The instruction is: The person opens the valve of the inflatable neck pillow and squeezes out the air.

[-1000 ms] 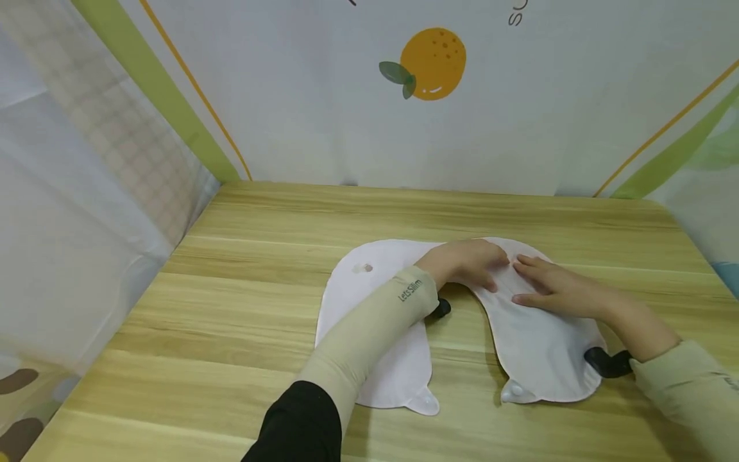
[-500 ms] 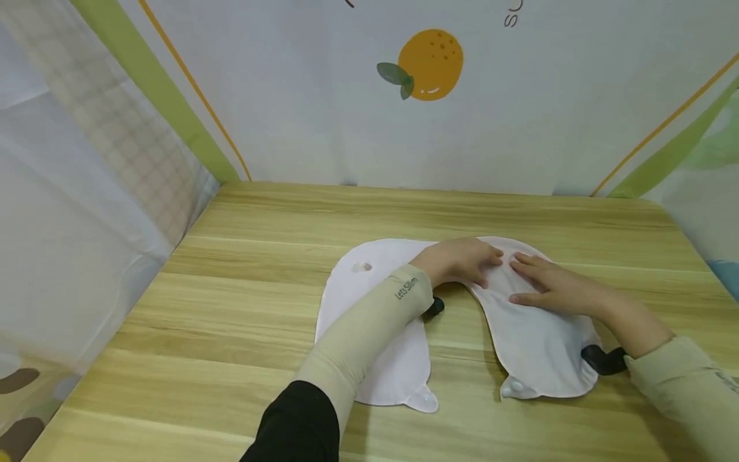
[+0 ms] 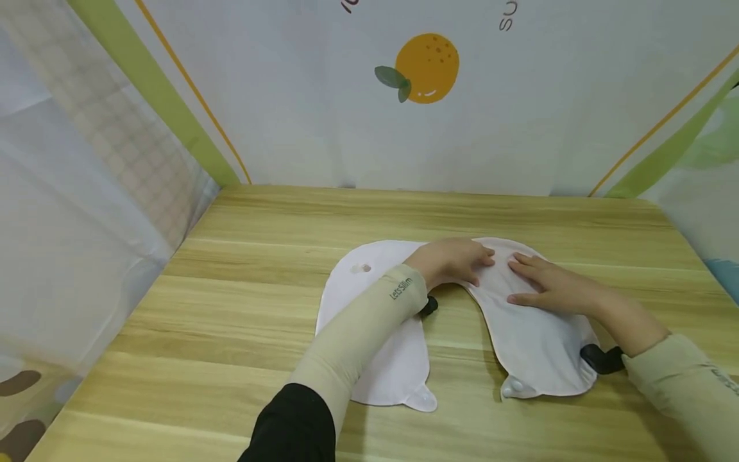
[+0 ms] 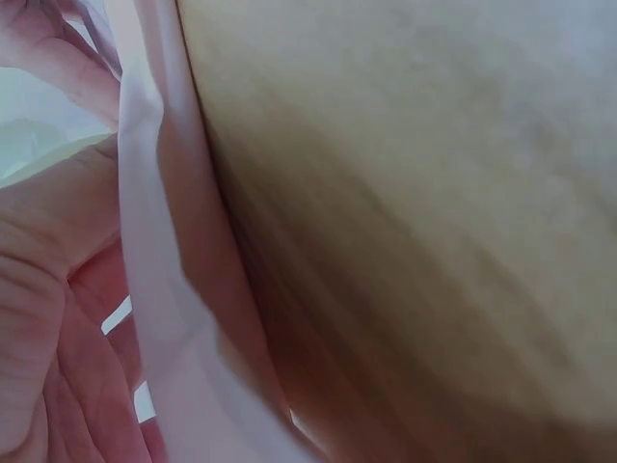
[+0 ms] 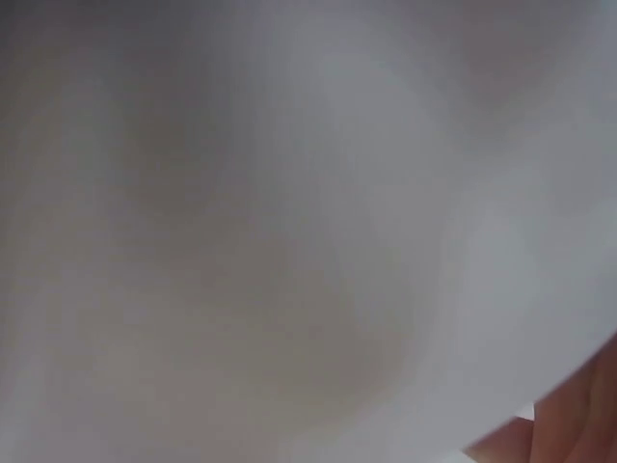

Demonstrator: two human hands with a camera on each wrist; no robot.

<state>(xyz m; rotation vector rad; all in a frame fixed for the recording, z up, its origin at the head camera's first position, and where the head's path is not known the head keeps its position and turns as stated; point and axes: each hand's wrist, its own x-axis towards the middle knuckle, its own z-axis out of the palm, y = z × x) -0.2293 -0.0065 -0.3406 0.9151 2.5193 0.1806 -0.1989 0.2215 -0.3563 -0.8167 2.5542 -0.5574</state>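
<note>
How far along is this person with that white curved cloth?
Done: the cloth lies spread on the table. In hand: the left hand and right hand touch its upper part. Remaining, perhaps: smoothing the creased right end and joining the corner tabs, which lie apart.

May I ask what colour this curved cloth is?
The cloth is pale pinkish white, clearest in the head view.

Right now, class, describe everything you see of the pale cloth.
The pale cloth looks pinkish and soft, lying in an upside-down U on the wooden table. Each end has a tab, the right one with round studs. A faint print marks the left curve. The left hand and right hand touch it; a sleeve crosses it.
</note>
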